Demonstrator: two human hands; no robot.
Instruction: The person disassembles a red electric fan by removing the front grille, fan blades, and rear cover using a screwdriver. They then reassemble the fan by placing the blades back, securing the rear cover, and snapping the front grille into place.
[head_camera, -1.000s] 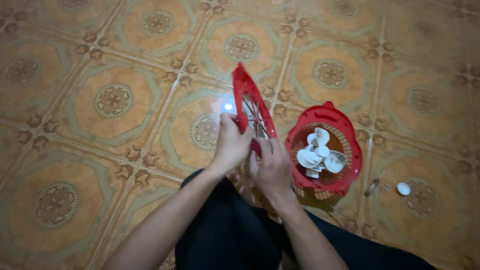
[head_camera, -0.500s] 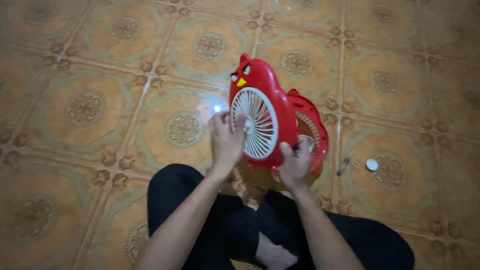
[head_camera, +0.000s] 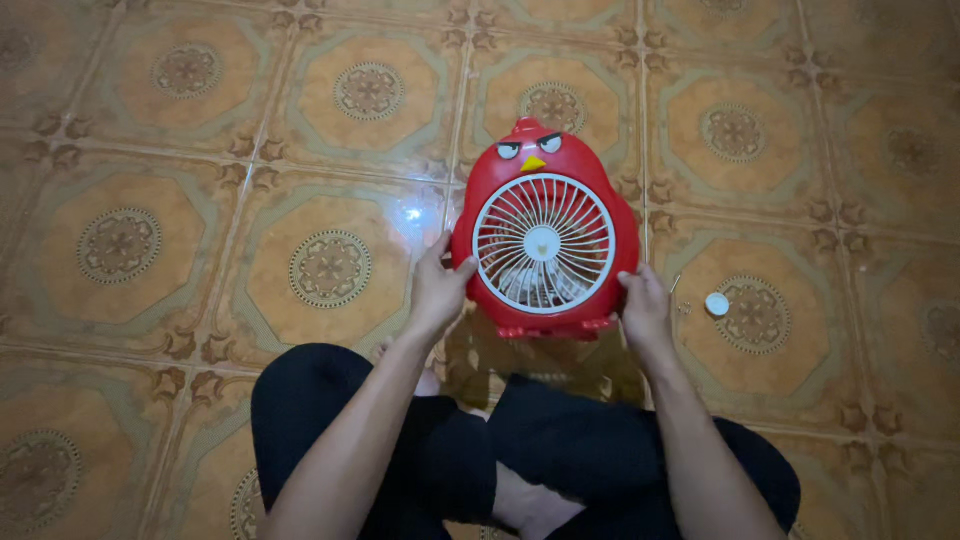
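Tiled floor (head_camera: 200, 120), orange-tan, with octagon frames and round medallion patterns; a bright light glare sits on the tile just left of centre. I'm sitting cross-legged on it, black trousers (head_camera: 600, 450) at the near edge of view, a bare foot showing between my knees.

I have the red bird-shaped fan (head_camera: 545, 235) held upright in front of me, just beyond my knees, face toward me. White round grille in the middle, white blades behind it, angry eyes and yellow beak at the top, small tuft on the crown. Its two little red feet are at the bottom edge; can't tell whether they touch the floor or hang just above it.

My left hand (head_camera: 437, 290) is clamped on the fan's left lower edge: thumb over the front rim near the grille, fingers wrapped around to the back, out of sight. My right hand (head_camera: 645, 305) is on the right lower edge, fingers curled around the side, thumb at the front rim. Both are partly closed around the body, a firm side grip, not fists.

To the right of the fan, on the floor, lies a small white round cap (head_camera: 717, 304), near my right hand but not touching. Between cap and fan is a thin small metal piece (head_camera: 676, 285), too small to identify.
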